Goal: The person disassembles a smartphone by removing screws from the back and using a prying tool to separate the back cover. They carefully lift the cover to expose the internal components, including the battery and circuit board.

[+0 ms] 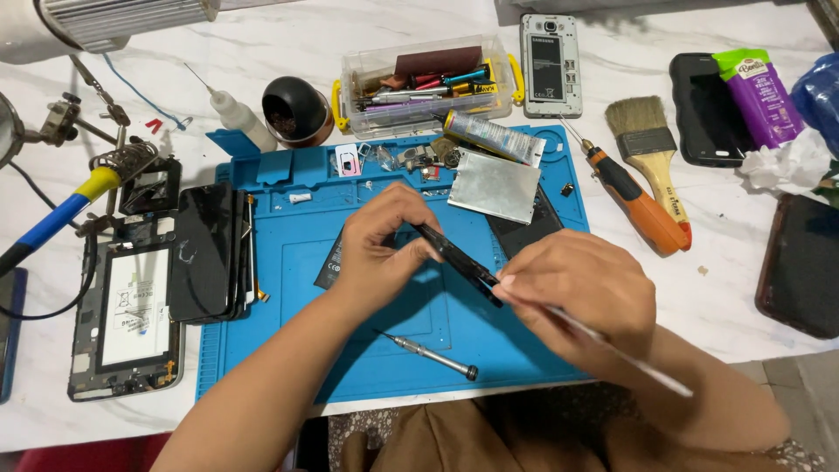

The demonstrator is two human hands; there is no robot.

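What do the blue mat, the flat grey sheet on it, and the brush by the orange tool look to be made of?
Mat: probably silicone or rubber, matte, with moulded trays and ridges.
Sheet: seemingly thin metal, dull silver with a soft sheen.
Brush: pale wooden handle, a dark band that may be metal, tan bristles.

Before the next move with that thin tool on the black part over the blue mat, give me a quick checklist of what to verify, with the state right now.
1. Left hand has a grip on the slim black part, held edge-up above the blue mat: ok.
2. Right hand holds the thin tool, tip at the part's near end: ok.
3. Exact spot the tip touches: cannot tell, fingers cover it.
4. Small screwdriver lies loose on the mat under the hands, apart from both: ok, but close.
5. Metal plate and loose small parts sit at the mat's far edge, away from the hands: ok.
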